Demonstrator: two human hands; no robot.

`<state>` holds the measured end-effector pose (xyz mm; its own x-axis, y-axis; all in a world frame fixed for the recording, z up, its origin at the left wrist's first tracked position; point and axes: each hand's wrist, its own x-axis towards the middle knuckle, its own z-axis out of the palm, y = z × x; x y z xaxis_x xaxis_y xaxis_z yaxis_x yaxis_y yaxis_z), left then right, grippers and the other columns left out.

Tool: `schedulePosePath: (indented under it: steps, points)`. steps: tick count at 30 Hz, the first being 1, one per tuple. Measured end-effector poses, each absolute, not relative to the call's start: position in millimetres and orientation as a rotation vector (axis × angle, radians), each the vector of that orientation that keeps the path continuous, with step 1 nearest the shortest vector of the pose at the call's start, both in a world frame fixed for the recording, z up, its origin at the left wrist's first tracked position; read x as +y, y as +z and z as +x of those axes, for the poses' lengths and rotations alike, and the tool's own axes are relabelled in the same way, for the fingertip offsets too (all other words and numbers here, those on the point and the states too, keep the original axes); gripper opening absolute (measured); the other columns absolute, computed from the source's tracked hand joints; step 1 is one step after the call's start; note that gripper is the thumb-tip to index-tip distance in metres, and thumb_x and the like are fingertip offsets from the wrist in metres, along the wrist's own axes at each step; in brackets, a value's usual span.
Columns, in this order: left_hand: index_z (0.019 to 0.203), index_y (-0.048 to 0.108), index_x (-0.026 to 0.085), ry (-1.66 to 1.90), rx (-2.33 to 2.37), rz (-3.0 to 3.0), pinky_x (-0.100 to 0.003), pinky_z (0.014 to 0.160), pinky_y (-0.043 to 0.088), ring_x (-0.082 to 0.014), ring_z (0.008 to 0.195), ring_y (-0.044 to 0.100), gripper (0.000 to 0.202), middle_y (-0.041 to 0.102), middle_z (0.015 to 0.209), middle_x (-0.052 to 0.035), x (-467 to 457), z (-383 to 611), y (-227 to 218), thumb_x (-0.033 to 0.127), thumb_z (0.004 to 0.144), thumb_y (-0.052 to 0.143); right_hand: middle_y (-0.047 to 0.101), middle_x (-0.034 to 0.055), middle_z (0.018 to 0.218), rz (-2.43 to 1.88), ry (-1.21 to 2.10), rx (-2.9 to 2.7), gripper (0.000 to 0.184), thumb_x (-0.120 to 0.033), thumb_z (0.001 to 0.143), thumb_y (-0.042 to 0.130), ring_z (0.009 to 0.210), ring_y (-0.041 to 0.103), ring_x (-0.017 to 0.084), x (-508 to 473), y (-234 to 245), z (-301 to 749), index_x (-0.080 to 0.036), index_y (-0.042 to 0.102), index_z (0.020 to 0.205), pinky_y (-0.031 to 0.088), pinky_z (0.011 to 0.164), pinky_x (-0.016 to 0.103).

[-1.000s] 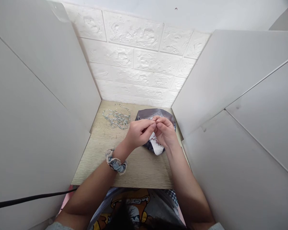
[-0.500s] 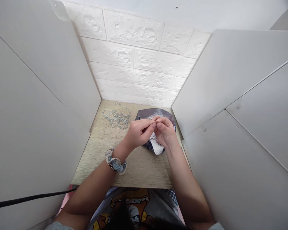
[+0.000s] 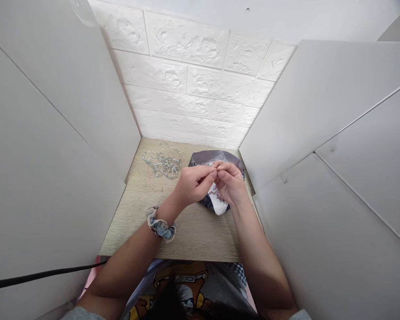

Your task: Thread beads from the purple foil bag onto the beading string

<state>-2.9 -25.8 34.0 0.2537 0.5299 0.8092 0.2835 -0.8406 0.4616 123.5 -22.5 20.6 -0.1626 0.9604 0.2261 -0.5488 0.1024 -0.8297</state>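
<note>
"White brick-patterned wall [image 3: 200, 84] across the far side, and pale panels on both flanks: the left panel [image 3: 53, 155] and the right panel [image 3: 320, 133] run close along the tabletop [image 3: 200, 238]. How tight is it?"

"Narrow at the far end, where the wood meets the wall. The widest visible stretch of wood lies at the near left and centre, up to the near edge, which both forearms cross."

"And the hands?"

"Raised over the right half, meeting at their tips. The left hand [image 3: 194, 183] has thumb and fingers pinched together; so does the right hand [image 3: 232, 183], its other fingers curled. Whether anything thin is caught between those tips, I can't tell."

"What sits beneath them?"

"A dark patterned pouch [image 3: 202, 157] with a grey rim, toward the right edge and near the right panel. On it is a white piece [image 3: 219, 207] with small pinkish beads [image 3: 215, 192], partly covered by the right hand."

"Anything at the far left?"

"A loose tangle of pale green and white beads [image 3: 165, 165], well inside the left edge, with wood showing between it and the pouch."

"What else edges in?"

"A blue scrunchie [image 3: 161, 225] round the left wrist, above the wood, and a black cable [image 3: 43, 275] at the near left, outside the tabletop."
</note>
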Motion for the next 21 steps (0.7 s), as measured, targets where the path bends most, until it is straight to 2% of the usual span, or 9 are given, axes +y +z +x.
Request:
schedulePosePath:
  steps: [21]
  points:
    - [0.068, 0.061, 0.013, 1.606, 0.812, 2.295, -0.018, 0.048, 0.038, -0.0068, 0.051, 0.051, 0.02, 0.062, 0.06, -0.0032, -26.1, -3.3, 32.3, 0.019, 0.079, 0.046, 0.056, -0.0026, 0.077, -0.581, 1.407, -0.988, 0.016, -0.031, 0.053, 0.075, 0.07, 0.053, 0.009, -23.2, 19.9, 120.6, -0.025, 0.062, 0.061, 0.048, 0.063, 0.022]
